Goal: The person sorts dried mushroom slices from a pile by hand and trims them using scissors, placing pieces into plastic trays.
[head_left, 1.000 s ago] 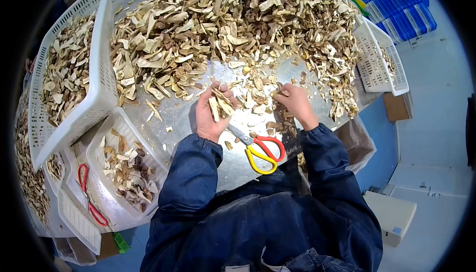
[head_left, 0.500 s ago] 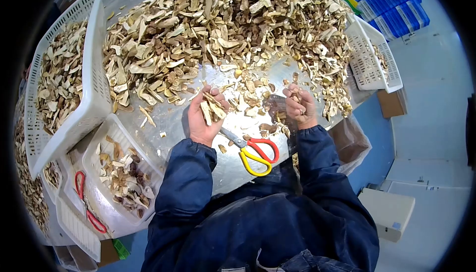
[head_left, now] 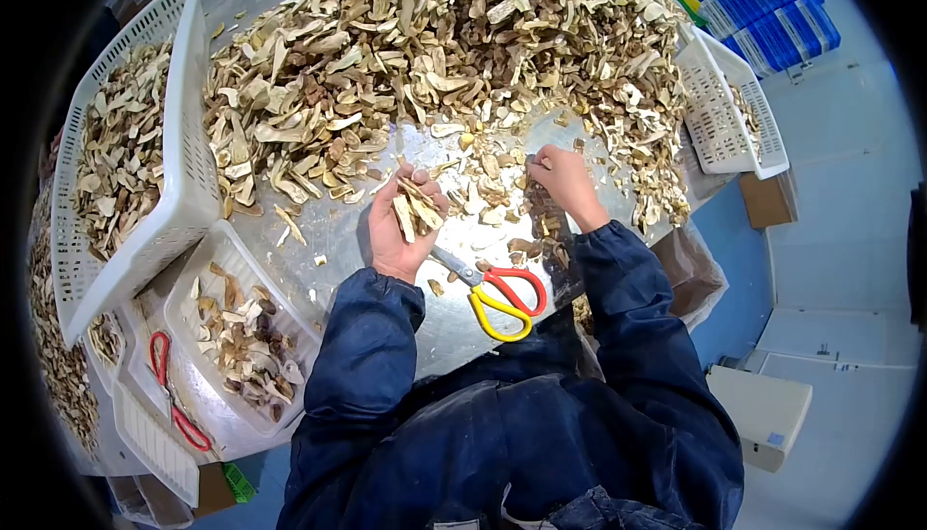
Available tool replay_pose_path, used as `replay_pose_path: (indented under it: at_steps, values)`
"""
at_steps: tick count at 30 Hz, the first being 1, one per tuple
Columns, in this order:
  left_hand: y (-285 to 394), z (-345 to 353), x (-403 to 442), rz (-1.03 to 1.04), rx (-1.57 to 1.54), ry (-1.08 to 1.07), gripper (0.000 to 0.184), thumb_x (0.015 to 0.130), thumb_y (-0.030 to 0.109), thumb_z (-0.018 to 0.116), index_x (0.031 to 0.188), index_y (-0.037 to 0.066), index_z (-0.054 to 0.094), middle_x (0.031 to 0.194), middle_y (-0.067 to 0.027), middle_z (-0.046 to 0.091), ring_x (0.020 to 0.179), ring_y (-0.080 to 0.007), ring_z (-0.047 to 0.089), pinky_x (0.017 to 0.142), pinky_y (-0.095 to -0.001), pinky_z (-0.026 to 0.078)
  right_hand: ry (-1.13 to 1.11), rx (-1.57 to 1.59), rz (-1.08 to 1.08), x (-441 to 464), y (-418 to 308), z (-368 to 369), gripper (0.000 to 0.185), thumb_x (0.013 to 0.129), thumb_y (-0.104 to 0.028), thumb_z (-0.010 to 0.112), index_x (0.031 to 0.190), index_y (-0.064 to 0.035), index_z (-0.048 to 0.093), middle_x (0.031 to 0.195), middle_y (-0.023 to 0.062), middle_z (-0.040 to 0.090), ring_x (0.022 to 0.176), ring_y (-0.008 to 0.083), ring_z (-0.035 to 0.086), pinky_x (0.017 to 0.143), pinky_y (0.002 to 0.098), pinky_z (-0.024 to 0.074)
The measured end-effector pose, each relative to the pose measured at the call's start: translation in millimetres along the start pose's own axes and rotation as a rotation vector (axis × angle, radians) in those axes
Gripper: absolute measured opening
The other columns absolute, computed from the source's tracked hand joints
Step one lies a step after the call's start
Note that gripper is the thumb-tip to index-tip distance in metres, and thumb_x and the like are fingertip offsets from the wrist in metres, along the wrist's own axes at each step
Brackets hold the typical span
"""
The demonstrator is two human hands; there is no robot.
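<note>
Palm up, my left hand (head_left: 398,236) is closed around several dried mushroom slices (head_left: 417,209), cream with brown edges. My right hand (head_left: 567,182) is turned palm down over the loose bits on the metal table, thumb and fingers pinched; what lies between the fingertips is too small to name. Small mushroom pieces (head_left: 492,178) are scattered between the two hands. Scissors (head_left: 502,300) with one red and one yellow handle lie just below, their blades pointing toward my left hand. Beyond both hands rises a large heap of dried mushroom slices (head_left: 435,57).
A tall white basket (head_left: 183,144) of slices stands at the left. Below it are a shallow white tray (head_left: 217,250) with mushroom pieces and red-handled scissors (head_left: 174,400). Another white basket (head_left: 715,125) stands at the right, near blue crates (head_left: 763,9).
My right hand has turned from palm up to palm down and moved slightly left and up, onto the loose pieces. My left hand keeps its slices and has barely moved.
</note>
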State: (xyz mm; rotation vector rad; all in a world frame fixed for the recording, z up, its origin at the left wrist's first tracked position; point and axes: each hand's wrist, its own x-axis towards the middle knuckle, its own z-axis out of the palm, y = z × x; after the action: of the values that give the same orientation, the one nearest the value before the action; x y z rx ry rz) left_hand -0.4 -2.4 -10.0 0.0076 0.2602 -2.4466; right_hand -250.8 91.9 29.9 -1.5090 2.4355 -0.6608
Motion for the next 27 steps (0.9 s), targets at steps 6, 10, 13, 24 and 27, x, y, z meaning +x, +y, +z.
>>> replay_pose_path:
  at_steps: [6, 10, 13, 24, 27]
  values:
    - [-0.5, 0.5, -0.4, 0.008, 0.004, 0.028, 0.015, 0.089, 0.016, 0.053, 0.100, 0.007, 0.057, 0.093, -0.0074, 0.054, 0.084, -0.0190, 0.053, 0.078, -0.0347, 0.048, -0.302, 1.476, 0.241, -9.1, 24.1, -20.4, 0.015, 0.087, -0.018, 0.058, 0.086, -0.0035, 0.058, 0.059, 0.0021, 0.054, 0.044, 0.0069, 0.047, 0.037, 0.0172, 0.0326]
    - [-0.5, 0.7, 0.7, 0.007, -0.001, 0.026, 0.014, 0.090, 0.016, 0.052, 0.099, 0.007, 0.057, 0.093, -0.0074, 0.054, 0.084, -0.0189, 0.053, 0.078, -0.0345, 0.048, -0.277, 0.987, 0.306, -10.8, 11.0, -15.5, 0.008, 0.084, -0.011, 0.063, 0.084, -0.0037, 0.060, 0.062, 0.0000, 0.055, 0.046, 0.0045, 0.047, 0.038, 0.0178, 0.0321]
    - [-0.3, 0.7, 0.3, 0.010, 0.019, 0.022, 0.015, 0.090, 0.017, 0.052, 0.099, 0.007, 0.057, 0.093, -0.0074, 0.054, 0.084, -0.0187, 0.053, 0.078, -0.0343, 0.048, -0.092, 0.181, -0.141, -19.6, -12.7, -7.3, 0.019, 0.078, -0.016, 0.066, 0.087, -0.0003, 0.061, 0.064, 0.0120, 0.060, 0.055, 0.0238, 0.058, 0.054, 0.0328, 0.0456]
    - [-7.2, 1.3, -2.4, -0.039, 0.000, 0.038, 0.020, 0.087, 0.018, 0.056, 0.103, 0.007, 0.059, 0.093, -0.0093, 0.058, 0.089, -0.0222, 0.056, 0.086, -0.0394, 0.047, -0.334, 1.574, 0.427, -25.4, 10.6, -14.1, 0.011, 0.086, -0.013, 0.061, 0.091, -0.0044, 0.060, 0.061, 0.0004, 0.052, 0.043, 0.0056, 0.041, 0.037, 0.0188, 0.0298]
    - [-28.1, 5.3, -11.9, -0.060, 0.015, 0.255, 0.019, 0.090, 0.019, 0.052, 0.102, 0.006, 0.058, 0.096, -0.0119, 0.061, 0.092, -0.0245, 0.059, 0.088, -0.0444, 0.047, -0.429, 1.869, 0.499, -39.8, 8.7, -17.0, 0.012, 0.091, -0.019, 0.056, 0.098, -0.0086, 0.057, 0.065, -0.0006, 0.049, 0.044, 0.0051, 0.039, 0.037, 0.0190, 0.0290]
